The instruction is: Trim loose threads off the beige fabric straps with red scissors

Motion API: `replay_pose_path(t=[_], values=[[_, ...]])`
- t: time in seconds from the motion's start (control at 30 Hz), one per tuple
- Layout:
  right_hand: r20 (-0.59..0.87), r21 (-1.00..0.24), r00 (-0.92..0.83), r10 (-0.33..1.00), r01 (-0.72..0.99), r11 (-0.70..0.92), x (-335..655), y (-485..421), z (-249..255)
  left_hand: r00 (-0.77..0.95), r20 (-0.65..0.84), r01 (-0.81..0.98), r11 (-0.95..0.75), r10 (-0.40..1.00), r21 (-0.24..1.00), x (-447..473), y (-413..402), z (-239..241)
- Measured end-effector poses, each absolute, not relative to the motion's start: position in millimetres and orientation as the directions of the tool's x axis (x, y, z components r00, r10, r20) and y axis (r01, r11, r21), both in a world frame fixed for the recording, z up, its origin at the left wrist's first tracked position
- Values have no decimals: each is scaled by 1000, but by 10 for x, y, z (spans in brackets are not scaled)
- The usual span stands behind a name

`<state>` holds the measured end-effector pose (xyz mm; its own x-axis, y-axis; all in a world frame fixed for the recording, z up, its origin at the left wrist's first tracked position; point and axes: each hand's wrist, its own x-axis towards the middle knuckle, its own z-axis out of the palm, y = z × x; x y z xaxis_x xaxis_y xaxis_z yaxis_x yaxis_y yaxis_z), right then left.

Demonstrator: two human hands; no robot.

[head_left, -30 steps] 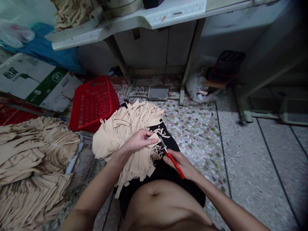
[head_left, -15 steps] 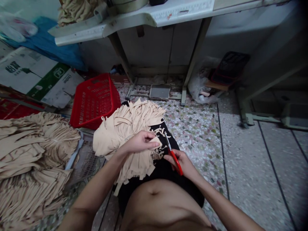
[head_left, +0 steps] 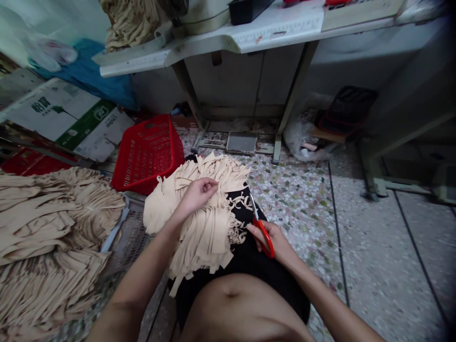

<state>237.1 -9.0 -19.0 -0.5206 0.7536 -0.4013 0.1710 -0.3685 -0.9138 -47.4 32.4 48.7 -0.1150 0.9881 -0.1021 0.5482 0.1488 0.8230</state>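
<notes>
A heap of beige fabric strips (head_left: 199, 209) lies across my lap on black printed shorts (head_left: 245, 247). My left hand (head_left: 197, 192) rests on top of the heap with its fingers curled, pinching into the strips. My right hand (head_left: 272, 240) is closed round the red handles of a pair of scissors (head_left: 261, 228), blades pointing up and away, just right of the heap and apart from the cloth.
A larger pile of the same beige strips (head_left: 50, 237) fills a grey mesh basket at my left. A red plastic basket (head_left: 147, 152) leans behind the heap. Ahead stands a sewing table (head_left: 249, 33) with a pedal (head_left: 242, 141) beneath. Cardboard box (head_left: 71, 118) at far left.
My left hand let go of the strip end beside the scissors and moved up and left onto the heap. The scissors drew slightly away to the right. The camera tilted a little.
</notes>
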Motion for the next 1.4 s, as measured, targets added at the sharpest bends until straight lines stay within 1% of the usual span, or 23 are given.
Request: replay_pose_path(t=[0.1,0.17,0.23,0.3,0.33,0.4,0.47,0.53,0.67,0.8,0.9,1.0,1.07,1.13,1.23,1.4], values=[[-401,-914,-530,747,177,-365,2334,-89,-215,-105,-58,680,115,993,724,-443,385,355],[-409,-911,-530,743,185,-369,2332,-86,-210,-108,-25,677,92,994,730,-443,400,331],[-417,-907,-523,743,194,-373,2342,-77,-184,-155,5,599,90,988,795,-462,392,351],[-422,-905,-518,744,197,-377,2355,-66,-152,-181,-43,457,123,982,881,-480,352,399],[-425,-904,-517,743,198,-379,2361,-60,-139,-154,-100,375,152,983,914,-481,320,427],[-421,-906,-519,745,197,-374,2370,-48,-125,-12,-218,248,214,976,945,-462,240,475],[-401,-915,-521,753,191,-356,2372,-28,-123,119,-280,202,253,953,946,-416,171,507],[-377,-926,-518,768,182,-332,2368,5,-118,156,-311,192,280,937,941,-358,142,531],[-339,-939,-475,812,121,-322,2333,119,-37,112,-330,170,309,937,936,-234,198,604],[-259,-958,-400,879,-10,-287,2254,253,117,190,-265,188,230,945,955,-89,261,628],[-188,-964,-335,923,-115,-238,2177,344,200,190,-240,251,189,952,949,8,258,550],[-127,-984,-261,957,-88,-155,2107,429,237,195,-258,335,183,946,924,62,228,465],[-118,-989,-229,966,-61,-135,2079,480,253,227,-273,331,190,935,924,71,210,449],[-140,-983,-242,960,-79,-163,2076,516,269,247,-289,262,223,925,939,58,200,469],[-172,-973,-303,938,-99,-210,2122,510,283,224,-328,132,305,918,943,7,202,518],[-243,-969,-464,852,77,-235,2302,277,185,152,-384,48,382,911,923,-80,227,534]])
